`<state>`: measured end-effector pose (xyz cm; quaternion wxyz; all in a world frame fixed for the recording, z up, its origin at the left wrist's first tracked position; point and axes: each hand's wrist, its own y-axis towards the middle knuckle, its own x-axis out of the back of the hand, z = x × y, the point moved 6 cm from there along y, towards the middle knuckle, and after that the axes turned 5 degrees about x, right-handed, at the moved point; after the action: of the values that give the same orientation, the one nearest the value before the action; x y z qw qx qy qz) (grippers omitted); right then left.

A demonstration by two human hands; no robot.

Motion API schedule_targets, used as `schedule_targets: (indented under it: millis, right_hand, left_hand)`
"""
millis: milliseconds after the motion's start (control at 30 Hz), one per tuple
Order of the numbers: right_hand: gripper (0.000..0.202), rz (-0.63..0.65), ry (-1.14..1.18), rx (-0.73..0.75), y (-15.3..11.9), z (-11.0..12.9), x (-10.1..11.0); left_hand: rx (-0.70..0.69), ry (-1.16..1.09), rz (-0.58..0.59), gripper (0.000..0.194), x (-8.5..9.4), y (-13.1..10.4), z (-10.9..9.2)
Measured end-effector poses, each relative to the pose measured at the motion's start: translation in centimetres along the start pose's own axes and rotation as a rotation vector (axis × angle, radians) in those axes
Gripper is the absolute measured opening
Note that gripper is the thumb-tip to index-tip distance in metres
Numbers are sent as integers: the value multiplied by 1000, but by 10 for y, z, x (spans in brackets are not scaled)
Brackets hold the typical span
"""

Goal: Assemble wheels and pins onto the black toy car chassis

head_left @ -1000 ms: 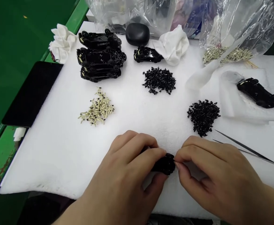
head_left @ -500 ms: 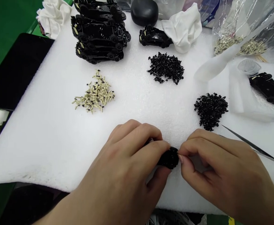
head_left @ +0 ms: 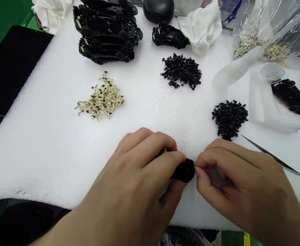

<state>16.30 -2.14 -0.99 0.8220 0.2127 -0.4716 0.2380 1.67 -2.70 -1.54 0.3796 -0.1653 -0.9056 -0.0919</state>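
Observation:
My left hand point(head_left: 139, 177) is closed around a black toy car point(head_left: 185, 171), whose one end sticks out between thumb and forefinger; the rest of it lies hidden under the palm. At that end, my right hand point(head_left: 239, 181) pinches with thumb and forefinger, tips against the car. What sits in this pinch is too small to make out. Beyond the right hand is a heap of small black parts point(head_left: 229, 118), with dark tweezers point(head_left: 273, 157) lying partly behind the hand. A second black heap point(head_left: 182, 71) and a pile of cream-coloured pegs point(head_left: 103, 97) lie farther off.
Black car models point(head_left: 106, 34) stand stacked on their sides on the white foam sheet point(head_left: 49, 143). One car point(head_left: 169, 36) lies beside a white cloth point(head_left: 202, 27); another car point(head_left: 293, 97) rests in a foam recess at right. A clear bag point(head_left: 280, 30) and dark tablet point(head_left: 16, 68) flank the sheet.
The view has shifted slightly, so the things on the sheet sit a little higher and farther left. Both hands keep the same hold at the car's end.

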Motion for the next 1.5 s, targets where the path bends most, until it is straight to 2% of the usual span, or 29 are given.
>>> schedule_targets:
  millis: [733, 933, 1233, 1500]
  right_hand:
    - [11, 32, -20, -2, 0, 2, -2]
    - [13, -36, -75, 8, 3, 4, 2]
    - [14, 19, -169, 49, 12, 11, 3]
    - [11, 20, 2, -1, 9, 8, 6]
  left_hand:
    - [-16, 9, -6, 13, -2, 0, 0]
    - [-30, -26, -45, 9, 2, -3, 0]
    - [-59, -17, -33, 8, 0, -4, 2]
    - [-126, 25, -41, 10, 1, -3, -2]
